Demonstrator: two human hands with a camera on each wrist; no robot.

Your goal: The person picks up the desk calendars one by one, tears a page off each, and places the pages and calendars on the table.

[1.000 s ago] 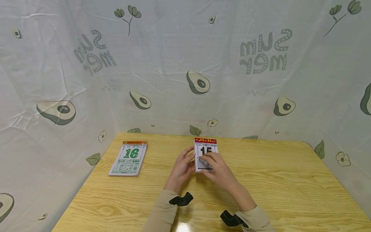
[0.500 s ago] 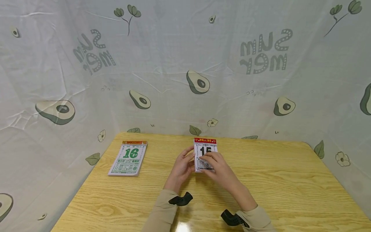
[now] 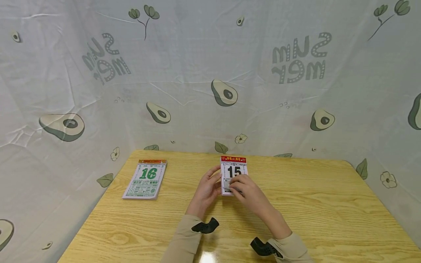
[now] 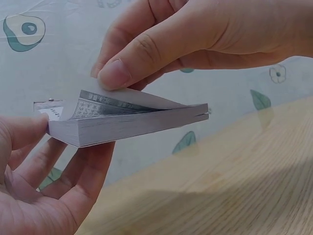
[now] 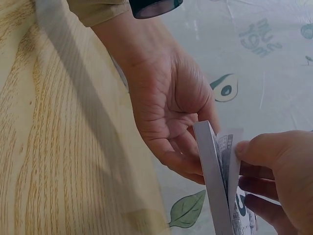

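The left hand [image 3: 207, 190] grips the calendar pad numbered 15 [image 3: 235, 170] by its left edge, above the bench [image 3: 312, 197]. The right hand [image 3: 251, 193] pinches the free lower end of a page [image 4: 142, 99], bent up from the thick page block [image 4: 132, 128] under a red header strip [image 3: 233, 159]. A green-numbered 16 calendar [image 3: 146, 180] lies well apart, to the left.

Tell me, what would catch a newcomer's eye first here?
Probably the small calendar showing a black 15, which the left hand holds above the table while the right hand pinches a raised page. Next, likely the other calendar, with its green 16, lying toward the table's left side. Behind them hangs a pale cloth printed with avocados.
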